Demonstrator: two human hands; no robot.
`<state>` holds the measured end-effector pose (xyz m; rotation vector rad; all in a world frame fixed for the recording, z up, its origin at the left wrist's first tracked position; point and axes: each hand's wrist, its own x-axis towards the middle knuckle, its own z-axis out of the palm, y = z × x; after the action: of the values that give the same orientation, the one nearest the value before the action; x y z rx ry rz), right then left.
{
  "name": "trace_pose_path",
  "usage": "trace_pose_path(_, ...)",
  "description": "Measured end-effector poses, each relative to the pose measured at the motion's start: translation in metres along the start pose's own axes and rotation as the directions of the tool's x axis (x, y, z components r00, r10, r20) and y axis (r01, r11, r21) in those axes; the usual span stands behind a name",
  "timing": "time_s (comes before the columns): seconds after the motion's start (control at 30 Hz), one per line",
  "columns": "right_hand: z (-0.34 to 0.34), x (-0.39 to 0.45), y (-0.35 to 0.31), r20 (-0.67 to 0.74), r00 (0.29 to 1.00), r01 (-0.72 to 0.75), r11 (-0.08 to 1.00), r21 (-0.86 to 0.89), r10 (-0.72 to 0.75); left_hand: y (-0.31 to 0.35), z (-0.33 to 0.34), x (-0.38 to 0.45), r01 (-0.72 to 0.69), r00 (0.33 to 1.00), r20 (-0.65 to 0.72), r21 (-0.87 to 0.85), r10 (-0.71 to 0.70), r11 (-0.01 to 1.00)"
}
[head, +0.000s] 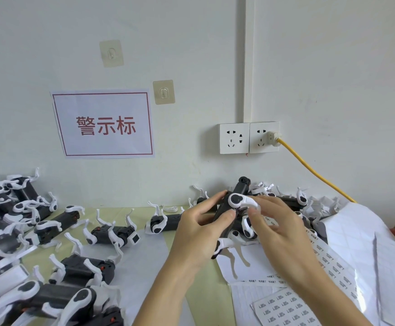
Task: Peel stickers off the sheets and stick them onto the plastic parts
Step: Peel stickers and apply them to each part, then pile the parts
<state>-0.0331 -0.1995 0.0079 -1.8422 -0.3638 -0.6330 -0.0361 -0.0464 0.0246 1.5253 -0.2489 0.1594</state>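
My left hand (197,228) grips a black plastic part (226,216) with white curved legs, lifted above the table in the middle of the view. My right hand (277,228) comes in from the right, its thumb and fingertips on the part's white leg (243,202). Whether a sticker sits under those fingertips is hidden. Sticker sheets (285,310) with small printed labels lie under and below my right hand, some rows bare.
Several more black-and-white parts lie in a pile at the left (27,255) and against the wall behind my hands (288,198). A wall socket (249,137) with a yellow cable (314,172) is above. Large white backing paper (368,243) covers the right.
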Motion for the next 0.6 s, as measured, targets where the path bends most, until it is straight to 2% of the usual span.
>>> trace_pose_path(0.27,-0.0008,-0.0010,-0.0022,-0.004,1.000,-0.007,0.997,0.079,0.007,0.0062,0.0018,-0.0049,0.049,0.999,0.020,-0.009,-0.048,0.999)
trace_pose_path(0.43,-0.0010,-0.0018,-0.0033,0.002,1.000,-0.014,0.998,0.062,0.013,0.0081,0.0043,-0.0059,0.046,0.999,-0.007,-0.036,-0.046,0.998)
trace_pose_path(0.6,-0.0004,-0.0023,-0.0051,0.014,1.000,-0.021,0.997,0.070,0.020,0.0086,0.0020,-0.0056,0.105,0.994,-0.030,-0.050,-0.107,0.993)
